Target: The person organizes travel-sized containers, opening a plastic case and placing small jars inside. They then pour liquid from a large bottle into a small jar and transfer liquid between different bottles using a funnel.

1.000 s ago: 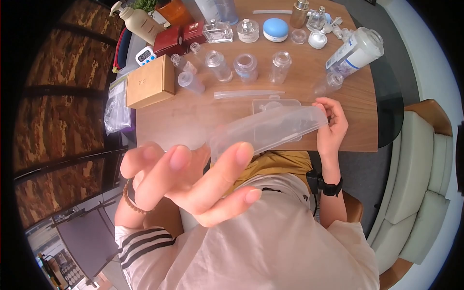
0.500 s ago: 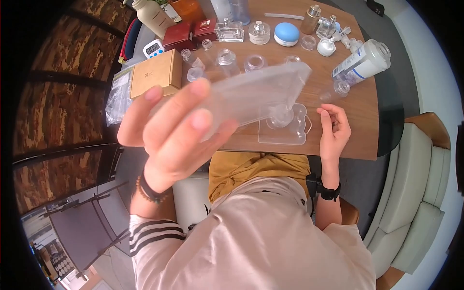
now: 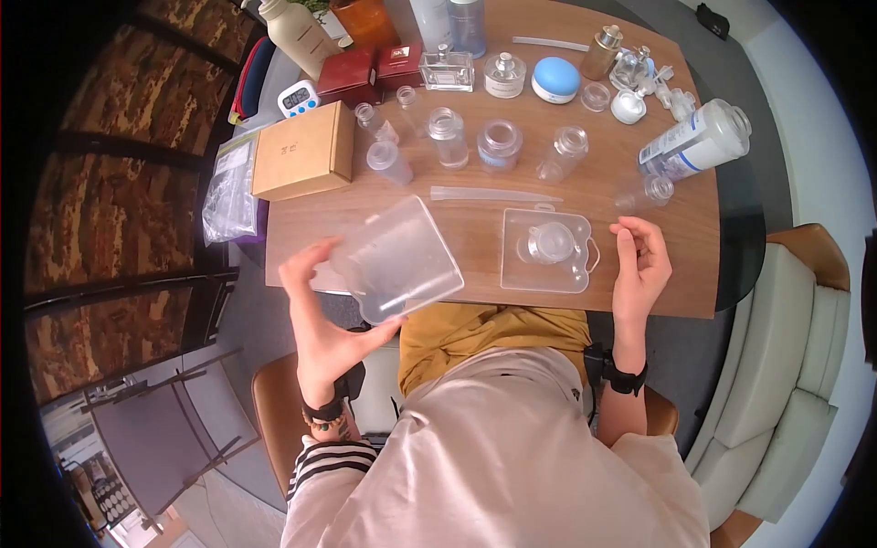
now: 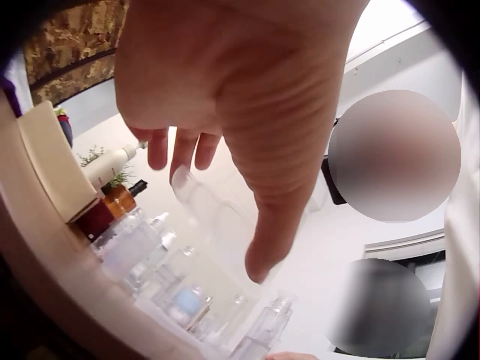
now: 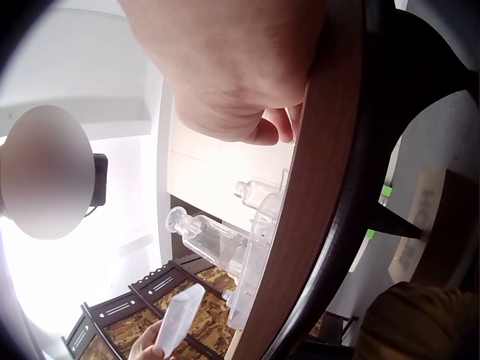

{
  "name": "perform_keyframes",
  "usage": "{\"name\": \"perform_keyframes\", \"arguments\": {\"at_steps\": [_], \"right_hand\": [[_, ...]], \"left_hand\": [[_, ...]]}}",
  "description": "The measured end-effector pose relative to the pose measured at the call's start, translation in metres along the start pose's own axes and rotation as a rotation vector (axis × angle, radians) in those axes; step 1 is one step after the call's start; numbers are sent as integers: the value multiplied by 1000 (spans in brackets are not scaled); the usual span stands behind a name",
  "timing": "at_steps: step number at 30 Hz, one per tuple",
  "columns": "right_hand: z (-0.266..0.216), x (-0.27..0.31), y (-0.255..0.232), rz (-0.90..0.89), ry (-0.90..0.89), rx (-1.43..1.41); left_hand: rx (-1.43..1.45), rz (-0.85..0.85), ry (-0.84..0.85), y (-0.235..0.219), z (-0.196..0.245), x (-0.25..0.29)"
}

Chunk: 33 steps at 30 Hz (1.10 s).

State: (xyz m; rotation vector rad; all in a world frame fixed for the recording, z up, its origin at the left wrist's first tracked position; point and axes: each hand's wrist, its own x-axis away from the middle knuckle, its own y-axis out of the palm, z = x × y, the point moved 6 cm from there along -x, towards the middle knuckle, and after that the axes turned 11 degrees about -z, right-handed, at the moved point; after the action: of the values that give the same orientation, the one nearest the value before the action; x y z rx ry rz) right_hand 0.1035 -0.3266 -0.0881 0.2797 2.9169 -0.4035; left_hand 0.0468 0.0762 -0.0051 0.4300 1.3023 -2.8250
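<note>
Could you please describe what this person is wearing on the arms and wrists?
Pale short sleeves; the left sleeve has dark stripes. The left wrist has a black band and a beaded bracelet; the right, a black strap and boxy black device.

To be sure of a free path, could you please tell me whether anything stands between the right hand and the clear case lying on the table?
Nothing visible stands between the right hand and the clear case. The small clear bottle is beyond the fingertips, outside that gap.
</note>
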Motion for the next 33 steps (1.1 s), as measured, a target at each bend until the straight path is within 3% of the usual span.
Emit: {"name": "perform_keyframes", "arguments": {"at_steps": [2,7,9,22,33], "right_hand": [[-1,0,0,-1,4,12],[-1,0,1,5,20,4],[0,0,0,10,12,25],[-1,0,1,6,23,51],[-1,0,1,-6,16,65]], "left_hand": [[31,-173,-60,9,0,-1],[75,-269,-39,36,-6,-8],[141,-343,-127,47,-12,-12],[127,-445,36,61,-14,-45],[134,-429,127,68,-18,-50]]}}
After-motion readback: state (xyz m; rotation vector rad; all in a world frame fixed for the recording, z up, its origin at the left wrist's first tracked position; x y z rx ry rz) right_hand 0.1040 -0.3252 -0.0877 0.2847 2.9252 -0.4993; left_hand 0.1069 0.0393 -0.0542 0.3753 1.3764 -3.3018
